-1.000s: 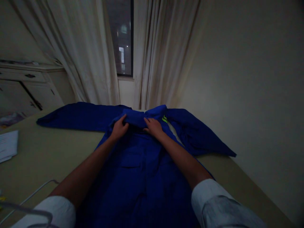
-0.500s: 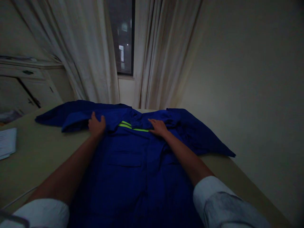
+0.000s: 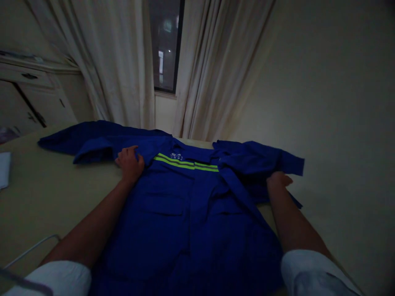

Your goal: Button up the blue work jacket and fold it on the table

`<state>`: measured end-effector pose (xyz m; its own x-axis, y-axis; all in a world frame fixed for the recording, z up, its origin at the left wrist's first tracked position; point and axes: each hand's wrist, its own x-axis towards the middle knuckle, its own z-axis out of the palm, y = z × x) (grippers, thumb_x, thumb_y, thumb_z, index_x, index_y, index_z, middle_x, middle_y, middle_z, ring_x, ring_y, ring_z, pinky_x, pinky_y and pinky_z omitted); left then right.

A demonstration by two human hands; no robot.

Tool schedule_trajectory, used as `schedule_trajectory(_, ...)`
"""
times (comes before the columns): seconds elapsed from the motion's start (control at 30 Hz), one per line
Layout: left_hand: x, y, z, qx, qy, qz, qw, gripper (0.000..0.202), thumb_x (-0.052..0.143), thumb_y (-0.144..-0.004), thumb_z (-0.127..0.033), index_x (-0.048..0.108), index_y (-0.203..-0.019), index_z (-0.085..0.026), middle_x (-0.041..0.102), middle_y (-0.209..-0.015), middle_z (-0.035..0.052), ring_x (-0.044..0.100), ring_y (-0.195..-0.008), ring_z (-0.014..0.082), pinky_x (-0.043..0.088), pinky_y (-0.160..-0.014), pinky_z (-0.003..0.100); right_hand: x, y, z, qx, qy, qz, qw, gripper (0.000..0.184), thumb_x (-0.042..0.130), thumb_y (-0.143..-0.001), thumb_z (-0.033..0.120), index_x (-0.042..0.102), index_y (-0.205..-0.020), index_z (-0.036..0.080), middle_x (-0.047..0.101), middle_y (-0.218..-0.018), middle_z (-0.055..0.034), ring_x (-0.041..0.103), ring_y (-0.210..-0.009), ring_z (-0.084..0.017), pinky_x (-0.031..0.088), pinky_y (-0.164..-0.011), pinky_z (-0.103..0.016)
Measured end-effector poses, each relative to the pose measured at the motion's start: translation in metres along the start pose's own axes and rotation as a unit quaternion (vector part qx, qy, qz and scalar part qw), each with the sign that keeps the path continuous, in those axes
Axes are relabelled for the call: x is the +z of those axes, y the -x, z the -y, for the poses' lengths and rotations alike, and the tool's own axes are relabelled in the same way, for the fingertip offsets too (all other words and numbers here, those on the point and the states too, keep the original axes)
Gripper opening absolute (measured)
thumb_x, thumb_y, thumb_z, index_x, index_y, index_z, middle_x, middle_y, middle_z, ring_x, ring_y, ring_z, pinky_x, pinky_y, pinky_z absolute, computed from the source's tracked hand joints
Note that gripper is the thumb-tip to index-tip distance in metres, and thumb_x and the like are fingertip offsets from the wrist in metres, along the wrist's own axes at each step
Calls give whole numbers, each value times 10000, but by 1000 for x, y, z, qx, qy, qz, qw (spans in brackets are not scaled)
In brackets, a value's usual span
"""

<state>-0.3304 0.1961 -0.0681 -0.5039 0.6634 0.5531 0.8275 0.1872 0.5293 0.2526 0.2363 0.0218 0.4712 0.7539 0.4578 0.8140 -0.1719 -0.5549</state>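
A blue work jacket (image 3: 166,230) lies spread before me, front up, with yellow-green reflective stripes (image 3: 175,163) across the chest and small white lettering above them. On its left chest side rests my left hand (image 3: 131,164), fingers bent against the cloth and thumb apart. My right hand (image 3: 278,180) is at the right sleeve (image 3: 265,156), touching its lower edge. One digit points right, while the other fingers are hidden by the cloth and the hand itself. The left sleeve (image 3: 74,137) stretches out flat toward the far left.
Under the jacket is a pale table (image 3: 61,193). White papers (image 3: 4,169) and a thin cable (image 3: 32,248) lie at left. Beyond the table hang curtains (image 3: 120,65) beside a narrow window (image 3: 166,49). A cabinet (image 3: 40,90) stands far left, and a bare wall (image 3: 333,115) rises at right.
My right hand has moved right from the chest to the sleeve. The right front and sleeve have shifted outward, uncovering more stripe and the lettering. My left fingers have bent and moved slightly right.
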Motion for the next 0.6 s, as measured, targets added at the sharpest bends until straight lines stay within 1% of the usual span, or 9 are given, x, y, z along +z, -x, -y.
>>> schedule_trajectory(0.1, -3, 14, -33, 139, 11, 114, 984, 385, 469, -954, -218, 654, -1288, -161, 672, -1241, 172, 613, -1168, 367, 466, -1018, 532, 10, -1, -11, 144, -17, -168, 975, 479, 362, -944, 204, 553, -1381, 168, 598, -1304, -292, 659, -1197, -419, 534, -953, -646)
schedule_trajectory(0.17, -7, 44, -65, 278, 40, 242, 929, 381, 445, -1001, -271, 669, -1300, -195, 696, -1276, 153, 651, -1160, 324, 485, -1024, 475, 31, -5, 7, 155, -58, -232, 958, 512, 366, -918, 176, 521, -1404, 135, 586, -1351, -273, 642, -1231, -345, 523, -1037, -549)
schedule_trajectory(0.23, -13, 88, -97, 416, 81, 342, 839, 457, 461, -1038, -450, 627, -1415, -251, 614, -1479, 134, 585, -1334, 322, 442, -1122, 485, 60, -4, 43, 33, -103, -161, 981, 449, 394, -941, 213, 564, -1349, 139, 644, -1286, -206, 658, -1162, -278, 533, -1035, -453)
schedule_trajectory(0.3, -20, 136, -119, 488, 117, 385, 775, 715, 495, -993, -653, 441, -1603, -284, 389, -1680, 142, 412, -1512, 369, 330, -1222, 572, 90, 8, 83, -166, -113, 29, 979, 371, 476, -969, 309, 638, -1255, 137, 691, -1204, -163, 665, -1091, -259, 536, -1016, -420)
schedule_trajectory(0.33, -24, 157, -125, 496, 126, 399, 761, 786, 496, -970, -711, 386, -1636, -309, 328, -1707, 149, 345, -1551, 393, 290, -1235, 615, 104, 20, 101, -250, -73, 115, 959, 366, 543, -959, 344, 665, -1234, 137, 690, -1224, -162, 654, -1109, -263, 523, -1030, -417)
schedule_trajectory(0.4, -35, 189, -129, 489, 132, 428, 748, 823, 474, -958, -755, 328, -1660, -352, 249, -1729, 164, 260, -1582, 430, 234, -1237, 682, 128, 49, 130, -371, 57, 222, 900, 383, 658, -918, 370, 705, -1208, 125, 658, -1311, -189, 598, -1229, -306, 476, -1086, -437)
schedule_trajectory(0.47, -49, 205, -126, 476, 128, 457, 741, 811, 443, -968, -761, 289, -1669, -382, 180, -1743, 163, 195, -1594, 456, 199, -1230, 725, 145, 76, 146, -419, 161, 264, 854, 326, 694, -898, 332, 744, -1130, 109, 650, -1314, -214, 558, -1295, -343, 445, -1111, -441)
schedule_trajectory(0.5, -56, 208, -124, 471, 126, 472, 735, 815, 431, -971, -764, 263, -1674, -389, 141, -1749, 159, 165, -1597, 468, 183, -1226, 742, 150, 85, 151, -423, 186, 274, 843, 273, 691, -896, 297, 757, -1079, 106, 660, -1285, -217, 571, -1282, -345, 450, -1100, -428)
schedule_trajectory(0.6, -74, 215, -121, 462, 122, 498, 723, 825, 411, -978, -764, 211, -1685, -388, 68, -1755, 152, 105, -1597, 491, 145, -1219, 773, 157, 82, 170, -395, 183, 270, 858, 232, 614, -926, 215, 757, -1069, 103, 660, -1267, -219, 660, -1147, -314, 499, -1027, -398)
